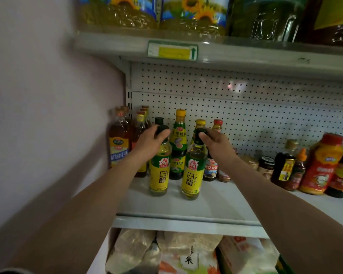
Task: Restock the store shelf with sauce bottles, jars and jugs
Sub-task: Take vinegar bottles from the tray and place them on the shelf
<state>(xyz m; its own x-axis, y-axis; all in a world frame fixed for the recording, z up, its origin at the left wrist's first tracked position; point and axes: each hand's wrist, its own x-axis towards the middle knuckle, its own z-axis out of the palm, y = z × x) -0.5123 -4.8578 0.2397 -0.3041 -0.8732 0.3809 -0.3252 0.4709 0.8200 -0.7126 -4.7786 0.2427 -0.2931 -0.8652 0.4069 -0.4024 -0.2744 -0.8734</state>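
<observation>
White vinegar bottles, two of a kind: yellow-and-green labels, black caps, clear glass or plastic with pale liquid. Left white vinegar bottle (160,167) stands on the middle shelf (216,202), just in front of a taller oyster sauce bottle (178,147). Right white vinegar bottle (193,171) stands beside it, a small gap between them, slightly nearer the shelf's front edge.

Grip, left: my left hand (150,143) is curled round the neck just under the cap, thumb across the front of the cap. Grip, right: my right hand (216,144) is wrapped the same way round the other neck, thumb on the cap. Both bases appear to sit on the shelf, though the dim light leaves me unsure whether they are fully down.

Handling note: I judge the step to be setting these two into the row. Best done by keeping each bottle upright, sliding rather than lifting, and easing them back until they sit square with the bottles behind, labels facing out. Holding by the neck leaves the base free to swing, so I should push slowly and keep clear of the cooking wine bottles (120,141) at left and the small jars (211,169) at right.

Pose: both forearms reach forward and slightly upward, converging on the shelf; wrists level, palms turned inward toward each other.
</observation>
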